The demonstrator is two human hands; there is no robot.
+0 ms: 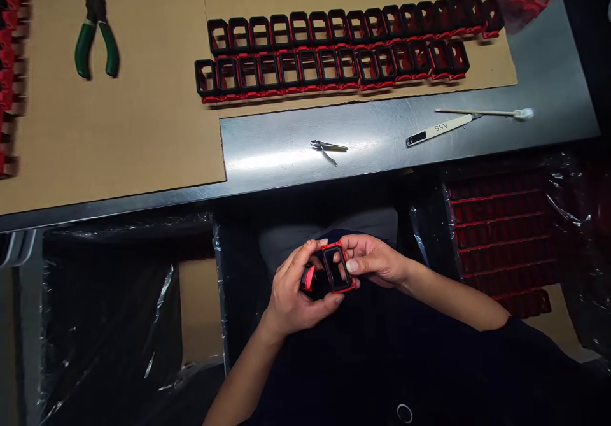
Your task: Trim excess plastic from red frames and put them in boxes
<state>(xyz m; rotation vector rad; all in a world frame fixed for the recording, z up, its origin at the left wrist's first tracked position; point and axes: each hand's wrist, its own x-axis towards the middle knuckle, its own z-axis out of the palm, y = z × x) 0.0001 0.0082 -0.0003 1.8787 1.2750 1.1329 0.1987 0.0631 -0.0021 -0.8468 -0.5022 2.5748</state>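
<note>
Just below the table edge, my left hand [294,288] is closed round a red-and-black rectangular frame [351,286], its thumb on the lower edge and fingers on the top. My right hand [375,262] pinches the same frame along its right side, the thumb lying over the black rim. A second small red-and-black piece [309,277] shows within my left palm, partly hidden by the fingers. Above, two rows of similar red-and-black frames [309,68] stand on the cardboard [143,133].
Green-handled cutters [83,50] lie on the cardboard. Small nippers [329,146], a knife marked A55 [442,129] and a cotton swab [477,112] rest on the metal table [277,158]. Below right, a plastic-lined bin holds stacked red frames [501,241]; another lined bin [114,311] stands left.
</note>
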